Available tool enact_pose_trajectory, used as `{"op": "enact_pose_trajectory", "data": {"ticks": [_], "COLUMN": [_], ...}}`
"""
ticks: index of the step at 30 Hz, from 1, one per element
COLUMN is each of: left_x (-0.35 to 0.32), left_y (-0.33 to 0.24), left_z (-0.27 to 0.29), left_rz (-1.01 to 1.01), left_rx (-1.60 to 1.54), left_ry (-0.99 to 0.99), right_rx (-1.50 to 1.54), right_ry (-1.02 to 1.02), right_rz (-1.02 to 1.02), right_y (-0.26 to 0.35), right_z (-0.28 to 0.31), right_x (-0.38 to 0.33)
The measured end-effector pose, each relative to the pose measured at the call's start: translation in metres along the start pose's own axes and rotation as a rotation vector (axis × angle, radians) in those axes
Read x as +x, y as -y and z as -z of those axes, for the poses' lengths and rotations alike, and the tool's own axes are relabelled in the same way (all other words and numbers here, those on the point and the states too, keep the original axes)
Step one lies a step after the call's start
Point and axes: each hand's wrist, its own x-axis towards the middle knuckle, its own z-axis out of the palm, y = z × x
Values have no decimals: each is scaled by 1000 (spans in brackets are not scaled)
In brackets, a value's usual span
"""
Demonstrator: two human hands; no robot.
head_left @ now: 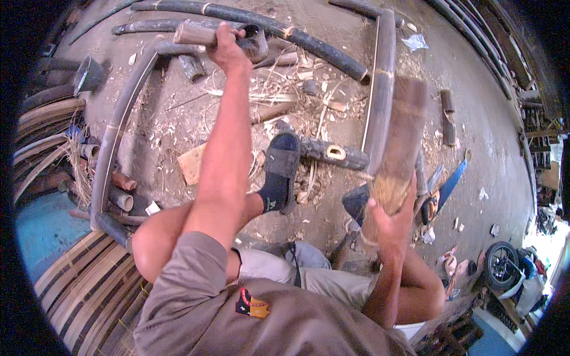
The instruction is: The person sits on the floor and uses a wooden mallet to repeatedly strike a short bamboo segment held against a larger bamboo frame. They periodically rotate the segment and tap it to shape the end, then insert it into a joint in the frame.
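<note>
Left hand (230, 52) curled round brown bamboo tube (195, 34); right hand (393, 224) wrapped about blurred wooden mallet (405, 121)

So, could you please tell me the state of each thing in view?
Brown cylinder: gripped in left hand
Wooden club: gripped in right hand, blurred
Saw: lying on floor, unheld
Dark crosspiece: oval opening cut in it
Sandal: worn
Shavings: scattered
</note>
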Motion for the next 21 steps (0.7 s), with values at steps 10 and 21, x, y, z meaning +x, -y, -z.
{"op": "enact_pose_trajectory", "data": {"ticks": [10, 21], "left_x": [115, 50], "left_y": [78, 62], "left_z": [17, -2], "left_rz": [-141, -338], "left_rx": [626, 602], "left_ry": [60, 37], "right_rx": [130, 139], "right_ry": [-50, -66], "right_rz": [-203, -272], "right_y": [-43, -54], "right_z": [-14, -27], "right_x": [5, 4]}}
